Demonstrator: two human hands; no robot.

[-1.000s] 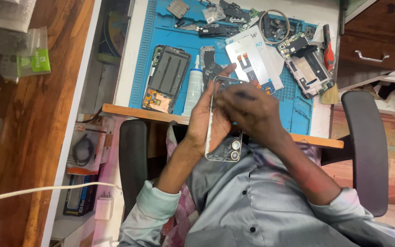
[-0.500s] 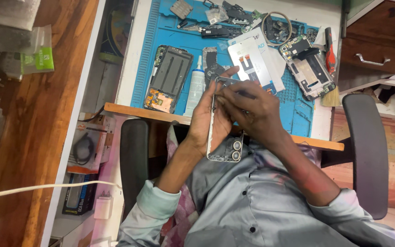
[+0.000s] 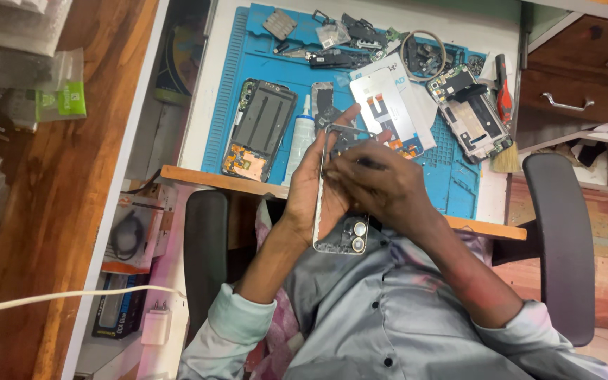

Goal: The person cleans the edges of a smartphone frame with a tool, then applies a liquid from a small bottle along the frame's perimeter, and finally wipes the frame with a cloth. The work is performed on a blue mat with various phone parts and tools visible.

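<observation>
In the head view, one phone frame (image 3: 338, 211) with two camera lenses at its lower end is held at the centre of the frame, above the lap. It is gripped along its edge by the left hand (image 3: 311, 190), fingers wrapped around it. The right hand (image 3: 381, 183) is laid over its upper part, fingers pressed together on a thin dark tool. On the blue mat (image 3: 248, 77) at upper centre, two opened phones (image 3: 262, 127) (image 3: 469, 112), one white tube (image 3: 298, 137) and one white panel (image 3: 388, 109) are seen.

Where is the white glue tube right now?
In the head view the white glue tube lies on the blue mat, left of centre, between the opened dark phone and the left hand, its lower end at the desk edge.
</observation>
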